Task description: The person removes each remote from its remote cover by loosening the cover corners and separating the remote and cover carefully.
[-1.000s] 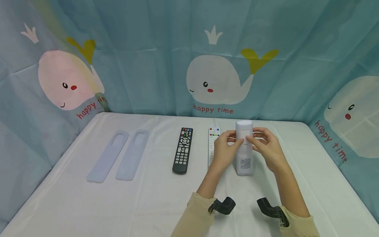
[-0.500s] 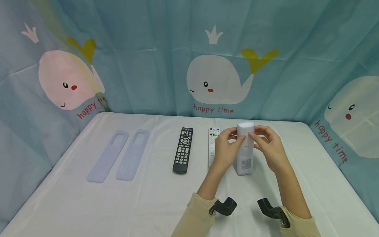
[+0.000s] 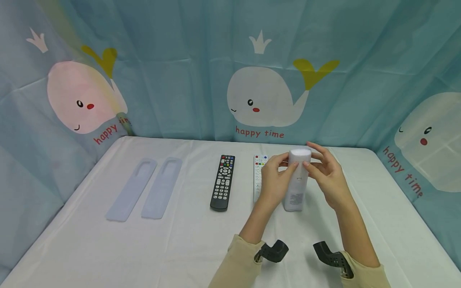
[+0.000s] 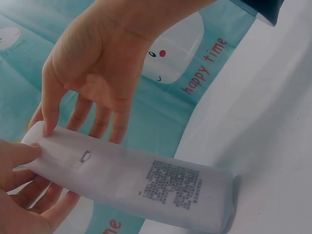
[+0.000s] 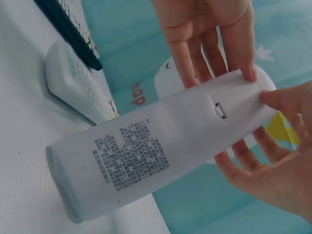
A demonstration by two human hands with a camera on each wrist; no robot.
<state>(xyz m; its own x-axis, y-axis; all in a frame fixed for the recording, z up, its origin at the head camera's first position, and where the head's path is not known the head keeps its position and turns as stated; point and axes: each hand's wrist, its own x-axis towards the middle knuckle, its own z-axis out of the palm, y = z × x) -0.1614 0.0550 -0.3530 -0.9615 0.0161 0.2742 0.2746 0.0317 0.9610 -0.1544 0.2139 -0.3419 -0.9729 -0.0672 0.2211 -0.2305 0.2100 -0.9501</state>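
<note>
A white remote control stands tilted on the white table, its back with the battery cover and a printed label towards me. A translucent sleeve appears to cover it, clearest at the lower end. My left hand grips its upper left side, thumb on the back and fingers behind. On the upper right side my right hand pinches it the same way, its index finger raised near the top edge. Beside my left hand lies another white remote, partly hidden by that hand.
A black remote lies face up left of the white one. Farther left, two flat translucent sleeves lie side by side. A blue whale-print curtain rises behind the table.
The held remote tilts more towards me, its lower end shifting slightly left and its top edge slightly right. My right index finger has lifted. The other remotes and sleeves stay put.
</note>
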